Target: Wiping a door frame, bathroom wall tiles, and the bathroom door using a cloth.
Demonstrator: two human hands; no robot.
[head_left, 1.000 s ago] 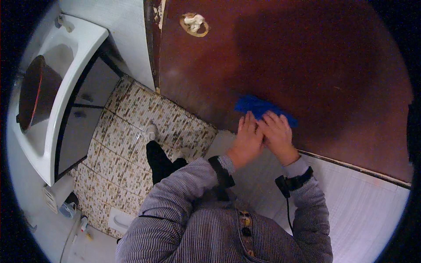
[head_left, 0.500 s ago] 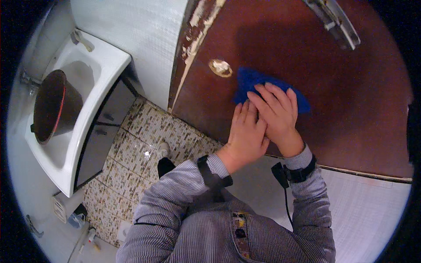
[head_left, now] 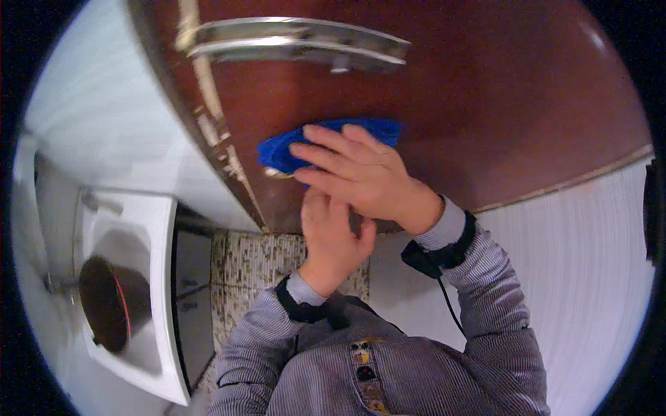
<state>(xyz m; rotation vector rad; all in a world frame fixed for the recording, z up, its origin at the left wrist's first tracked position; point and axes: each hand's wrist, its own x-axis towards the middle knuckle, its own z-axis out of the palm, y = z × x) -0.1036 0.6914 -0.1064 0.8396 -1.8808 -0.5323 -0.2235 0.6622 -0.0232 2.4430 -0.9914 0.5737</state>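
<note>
A blue cloth (head_left: 281, 147) lies pressed flat against a reddish-brown door (head_left: 472, 111). Spread across the cloth is my right hand (head_left: 368, 170), its palm down and fingers stretched out. Just below, my left hand (head_left: 329, 236) has its fingers extended, their tips partly hidden beneath the right hand and close to the cloth's lower edge. The cloth partly covers a small round fitting (head_left: 276, 172) in the door. Above the hands, a long metal door handle (head_left: 298, 43) runs across the door, slightly blurred.
Chipped pale paint marks the door's left edge (head_left: 232, 163). A white sink (head_left: 165, 277) at lower left holds a dark bucket (head_left: 104, 305) with a red stripe, above a dark cabinet (head_left: 193, 298). Patterned floor tiles (head_left: 243, 260) show below; a pale wall (head_left: 576, 256) stands at right.
The view has turned, so the handle now lies across the top. Both hands and the cloth have moved across the door onto the round fitting, nearer its chipped edge.
</note>
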